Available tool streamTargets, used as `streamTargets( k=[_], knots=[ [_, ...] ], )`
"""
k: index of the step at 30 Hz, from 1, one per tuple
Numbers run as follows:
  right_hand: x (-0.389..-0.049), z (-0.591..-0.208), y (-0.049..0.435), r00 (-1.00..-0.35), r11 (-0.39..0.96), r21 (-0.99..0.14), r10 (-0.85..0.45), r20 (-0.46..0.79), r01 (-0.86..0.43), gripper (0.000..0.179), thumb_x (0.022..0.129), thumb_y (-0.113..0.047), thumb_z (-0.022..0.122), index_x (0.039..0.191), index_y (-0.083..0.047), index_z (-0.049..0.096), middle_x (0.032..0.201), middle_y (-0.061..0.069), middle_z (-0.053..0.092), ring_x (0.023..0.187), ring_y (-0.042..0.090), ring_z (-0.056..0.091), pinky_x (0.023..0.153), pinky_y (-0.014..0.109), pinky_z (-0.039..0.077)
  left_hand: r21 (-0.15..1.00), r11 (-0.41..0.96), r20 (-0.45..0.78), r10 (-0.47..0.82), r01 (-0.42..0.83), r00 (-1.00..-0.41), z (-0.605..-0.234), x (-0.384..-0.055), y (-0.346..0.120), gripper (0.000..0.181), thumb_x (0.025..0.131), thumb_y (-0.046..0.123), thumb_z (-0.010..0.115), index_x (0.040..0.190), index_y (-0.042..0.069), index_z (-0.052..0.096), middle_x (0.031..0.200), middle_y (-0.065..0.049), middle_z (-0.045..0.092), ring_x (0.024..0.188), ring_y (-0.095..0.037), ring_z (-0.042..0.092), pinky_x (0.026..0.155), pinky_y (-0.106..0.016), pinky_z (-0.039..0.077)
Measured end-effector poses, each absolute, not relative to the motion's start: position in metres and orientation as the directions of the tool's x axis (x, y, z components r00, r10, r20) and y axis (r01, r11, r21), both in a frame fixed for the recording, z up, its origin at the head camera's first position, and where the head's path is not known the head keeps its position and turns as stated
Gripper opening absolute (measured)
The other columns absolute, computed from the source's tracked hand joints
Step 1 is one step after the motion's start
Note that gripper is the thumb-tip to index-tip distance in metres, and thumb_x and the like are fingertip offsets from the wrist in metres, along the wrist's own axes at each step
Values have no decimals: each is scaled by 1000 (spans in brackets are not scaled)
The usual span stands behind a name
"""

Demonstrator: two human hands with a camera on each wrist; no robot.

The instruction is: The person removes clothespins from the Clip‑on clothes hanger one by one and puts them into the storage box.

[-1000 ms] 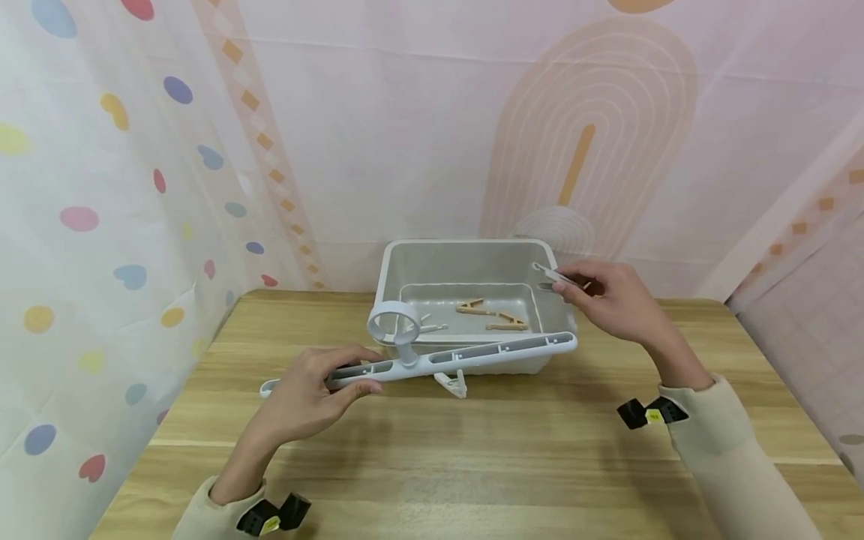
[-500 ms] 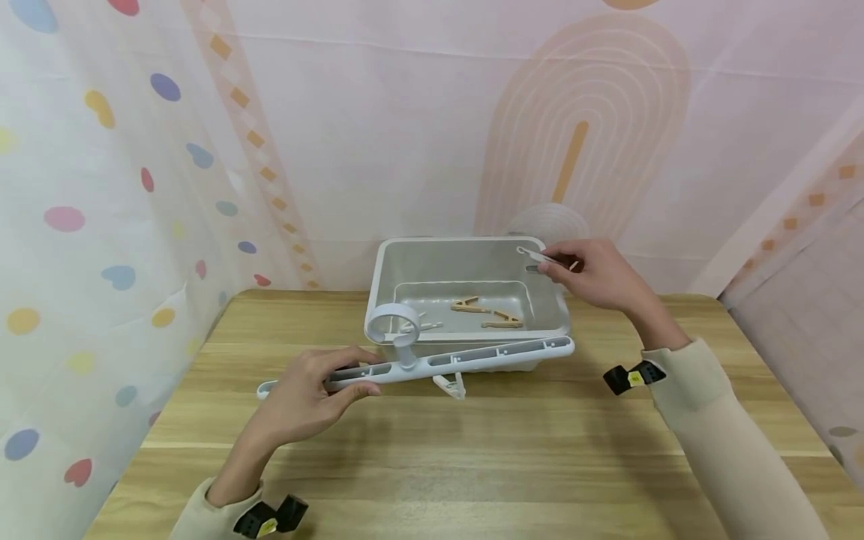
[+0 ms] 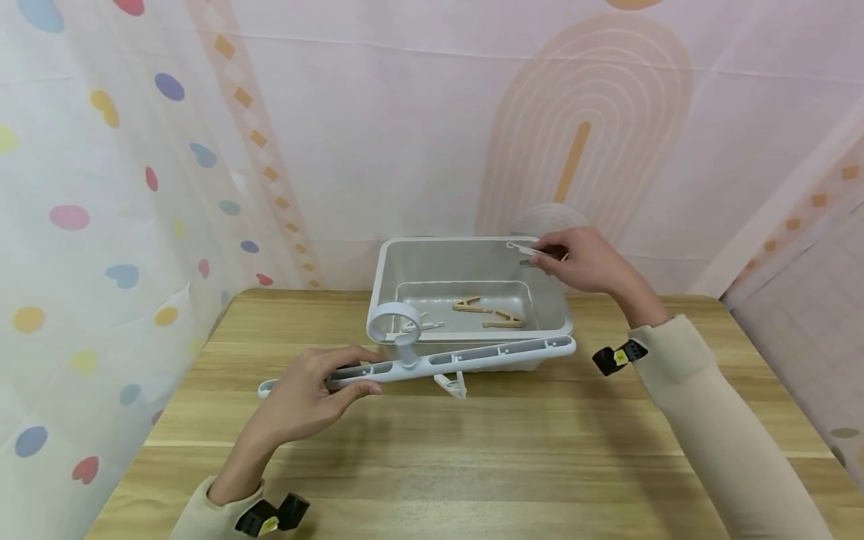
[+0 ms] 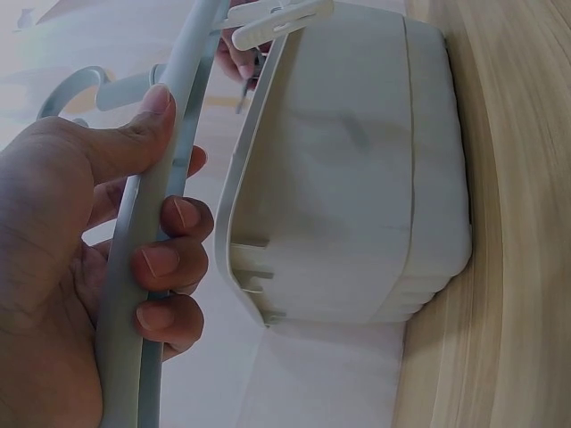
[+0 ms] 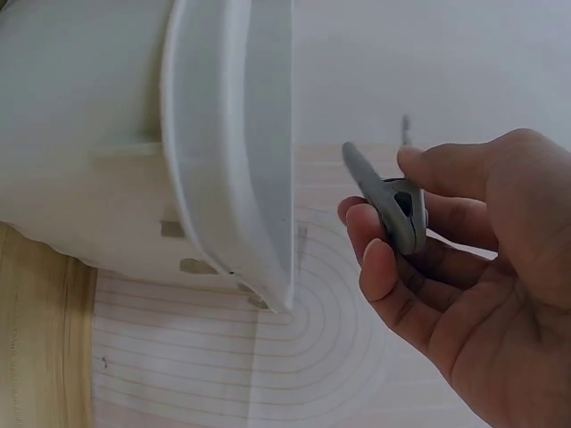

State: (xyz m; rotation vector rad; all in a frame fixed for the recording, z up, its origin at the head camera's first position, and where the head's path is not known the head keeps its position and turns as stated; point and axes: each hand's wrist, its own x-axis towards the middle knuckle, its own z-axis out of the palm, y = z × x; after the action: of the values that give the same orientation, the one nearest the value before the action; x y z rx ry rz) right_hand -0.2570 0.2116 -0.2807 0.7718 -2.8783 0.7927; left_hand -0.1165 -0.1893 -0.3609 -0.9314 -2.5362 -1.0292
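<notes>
My left hand [image 3: 307,397] grips a white plastic hanger bar [image 3: 506,351] near its left part, thumb and fingers wrapped round it in the left wrist view. A round hook ring [image 3: 394,308] rises from the bar, and a white clip [image 3: 454,386] hangs beneath it. Over the back right corner of the pale grey bin [image 3: 486,335], my right hand [image 3: 587,259] pinches a loose clothespin [image 3: 523,248], also seen as a clothespin [image 5: 401,214] between thumb and fingers in the right wrist view. The fingers partly hide it.
Inside the bin lie tan clothespins [image 3: 504,321] and white clothespins [image 3: 425,326], the white ones partly behind the ring. The bin stands at the back of the wooden table [image 3: 459,457], close to a patterned curtain [image 3: 412,150].
My right hand has moved left and toward the back with its clothespin, over the bin's back right corner. The left hand and the hanger have stayed nearly still.
</notes>
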Motion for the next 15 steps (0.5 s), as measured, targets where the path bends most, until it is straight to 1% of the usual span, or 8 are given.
streamTargets(
  k=[4, 7, 11, 15],
  knots=[
    [-262, -285, 211, -881, 755, -460, -441, 170, -467, 31, 101, -17, 64, 123, 5, 69, 105, 20, 74, 94, 32, 68, 84, 44, 56, 530, 547, 448, 469, 648, -761, -361, -117, -189, 26, 86, 20, 84, 110, 24, 74, 103, 10, 77, 74, -2, 61, 68, -24, 51],
    [-262, -288, 211, -891, 762, -470, -426, 157, -446, 37, 101, -15, 63, 130, 8, 63, 122, 26, 69, 108, 38, 69, 93, 51, 56, 528, 543, 452, 472, 653, -757, -361, -117, -188, 28, 85, 18, 85, 110, 24, 75, 104, 10, 77, 77, -1, 62, 70, -23, 52],
    [-259, -291, 213, -900, 765, -482, -412, 142, -427, 40, 101, -17, 63, 134, 7, 60, 134, 27, 64, 115, 40, 67, 94, 53, 56, 527, 548, 447, 471, 649, -761, -361, -117, -187, 28, 85, 19, 85, 110, 24, 75, 105, 10, 77, 80, -1, 63, 72, -22, 51],
    [-255, -291, 216, -900, 760, -491, -411, 144, -426, 41, 102, -19, 62, 135, 5, 60, 137, 25, 63, 117, 40, 66, 94, 53, 56, 526, 558, 439, 468, 642, -767, -361, -116, -187, 26, 86, 22, 84, 111, 25, 74, 105, 11, 77, 79, -1, 62, 72, -22, 51]
  ],
)
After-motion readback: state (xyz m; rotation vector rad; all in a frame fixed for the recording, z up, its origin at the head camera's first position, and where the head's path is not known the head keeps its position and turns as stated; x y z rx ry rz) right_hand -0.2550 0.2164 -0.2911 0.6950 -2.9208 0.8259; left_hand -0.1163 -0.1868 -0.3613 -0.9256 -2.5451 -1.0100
